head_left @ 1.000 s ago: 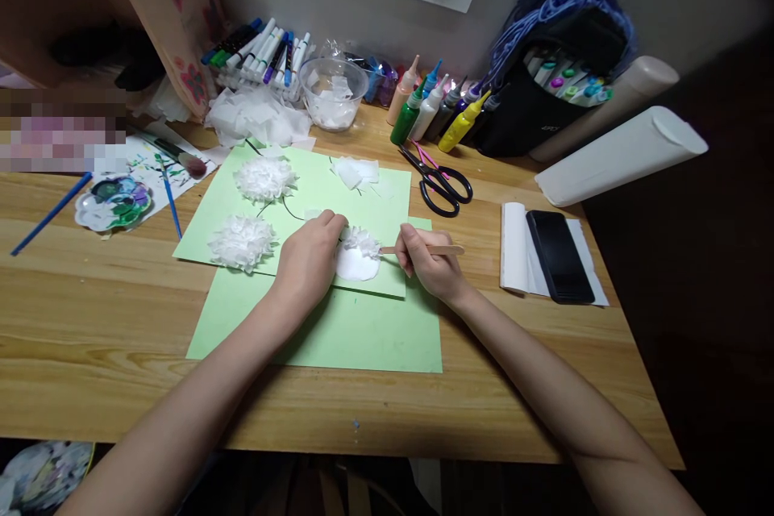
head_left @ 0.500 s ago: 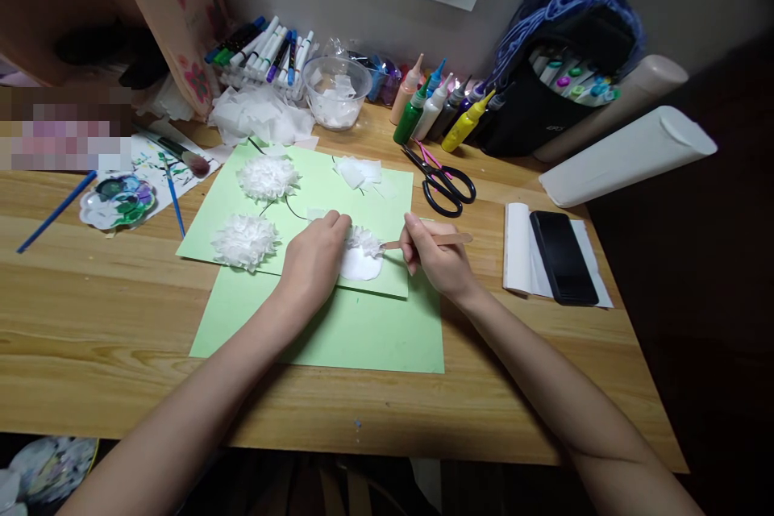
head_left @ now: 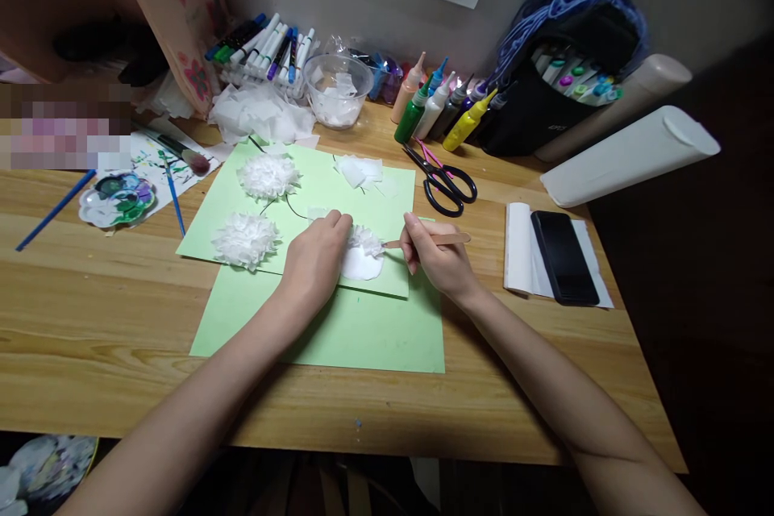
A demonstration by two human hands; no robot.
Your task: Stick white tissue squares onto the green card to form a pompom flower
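Note:
My left hand [head_left: 314, 258] rests on a green paper sheet [head_left: 375, 201], its fingertips pinching white tissue at the edge of a half-made white tissue flower [head_left: 363, 254]. My right hand [head_left: 439, 258] grips a thin wooden stick [head_left: 435, 239] whose tip touches the flower's right side. Two finished fluffy white flowers [head_left: 268, 176] [head_left: 245, 239] lie further left on the same sheet. A second green sheet [head_left: 339, 330] lies underneath, nearer to me.
Black scissors [head_left: 444, 181], paint bottles [head_left: 432, 109], a clear bowl of tissue [head_left: 337, 90], markers [head_left: 266, 52] and loose tissue squares [head_left: 359, 171] sit behind. A paint palette [head_left: 116, 200] and brushes lie left. A black phone [head_left: 563, 256] on paper and white rolls [head_left: 629, 155] lie right.
Both hands have stayed at the flower, shifting only slightly; the right hand and stick edged a little away from me.

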